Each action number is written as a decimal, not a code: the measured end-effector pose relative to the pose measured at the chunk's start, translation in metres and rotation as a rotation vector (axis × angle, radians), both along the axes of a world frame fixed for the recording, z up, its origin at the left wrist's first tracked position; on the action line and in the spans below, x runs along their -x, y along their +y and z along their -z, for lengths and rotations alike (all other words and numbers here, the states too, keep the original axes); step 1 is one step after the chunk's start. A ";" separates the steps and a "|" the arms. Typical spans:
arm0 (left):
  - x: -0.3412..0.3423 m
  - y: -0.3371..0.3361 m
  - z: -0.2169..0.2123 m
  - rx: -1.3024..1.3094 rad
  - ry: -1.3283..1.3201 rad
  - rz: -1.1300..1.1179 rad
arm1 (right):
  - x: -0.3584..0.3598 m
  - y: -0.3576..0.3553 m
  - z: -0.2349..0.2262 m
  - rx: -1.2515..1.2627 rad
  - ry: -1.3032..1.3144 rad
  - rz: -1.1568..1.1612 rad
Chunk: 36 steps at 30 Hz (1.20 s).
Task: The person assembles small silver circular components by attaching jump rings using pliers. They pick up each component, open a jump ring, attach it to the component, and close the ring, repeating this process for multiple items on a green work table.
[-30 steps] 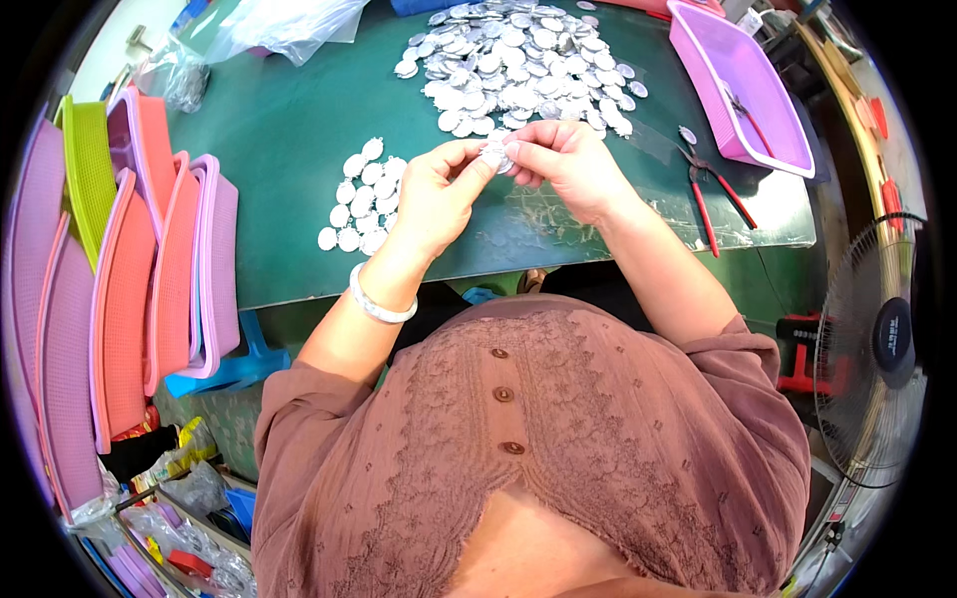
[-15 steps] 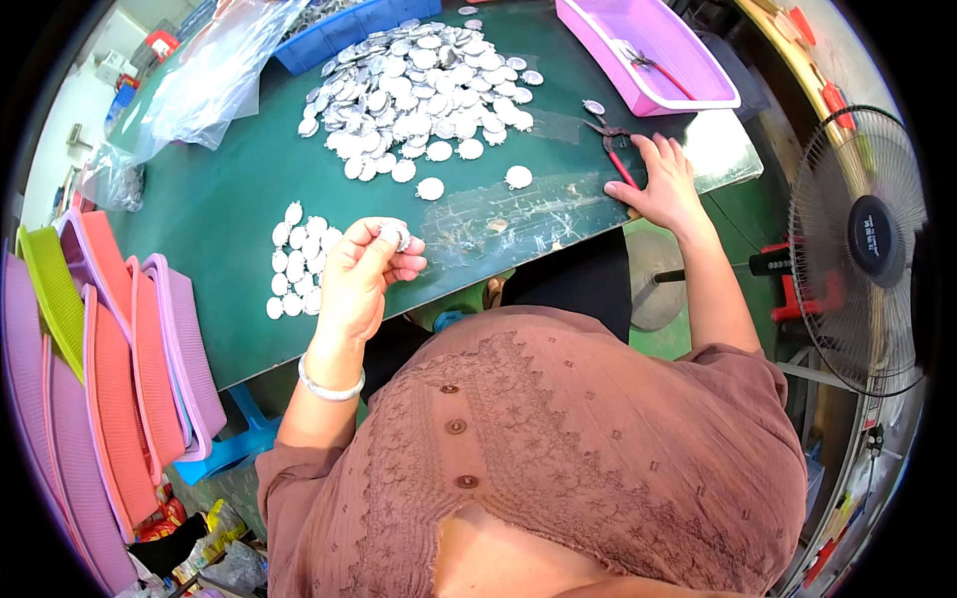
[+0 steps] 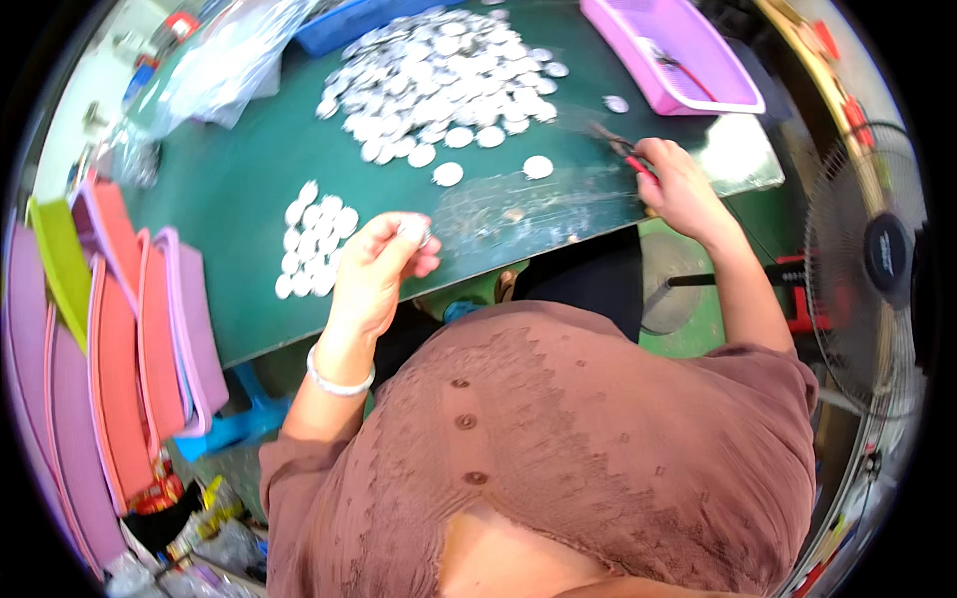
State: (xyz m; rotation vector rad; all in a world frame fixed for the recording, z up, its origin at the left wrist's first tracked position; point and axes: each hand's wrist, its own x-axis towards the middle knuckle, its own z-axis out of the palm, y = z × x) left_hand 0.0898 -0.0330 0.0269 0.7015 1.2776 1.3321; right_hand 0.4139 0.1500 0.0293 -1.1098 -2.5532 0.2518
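My left hand [image 3: 374, 264] is closed, thumb over fingers, pinching a small round silvery metal disc [image 3: 414, 230] above the green table [image 3: 239, 189]. Red-handled cutting pliers [image 3: 641, 166] lie in the grip of my right hand [image 3: 684, 191] near the table's right front part, their jaws pointing away to the left. Beside my left hand is a small group of similar discs [image 3: 321, 239]. A large heap of them [image 3: 439, 85] covers the far middle. A few stray discs rest apart, one between my hands [image 3: 538, 166] and another beyond the pliers [image 3: 616, 104].
At the far right a pink basket [image 3: 680, 108] holds another red-handled tool [image 3: 688, 75]. A blue bin [image 3: 374, 22] and clear plastic bags [image 3: 224, 65] sit at the back left. Stacked coloured baskets [image 3: 120, 379] stand left of the table; a fan [image 3: 882, 254] stands right.
My right hand has closed around the pliers' handles, having been spread open beside them. My left hand still pinches its disc. The whole view has shifted slightly.
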 end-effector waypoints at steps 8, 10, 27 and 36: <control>-0.003 -0.004 -0.009 0.001 -0.088 -0.009 | 0.075 -0.055 -0.017 0.736 0.429 -0.323; -0.002 -0.007 -0.011 -0.005 -0.084 -0.023 | 0.093 -0.060 -0.023 0.736 0.333 -0.383; 0.004 -0.024 -0.024 -0.045 0.136 0.030 | 0.111 -0.075 -0.028 0.554 0.169 -0.558; 0.005 -0.023 -0.018 -0.048 0.128 -0.041 | 0.111 -0.076 -0.025 0.607 0.250 -0.560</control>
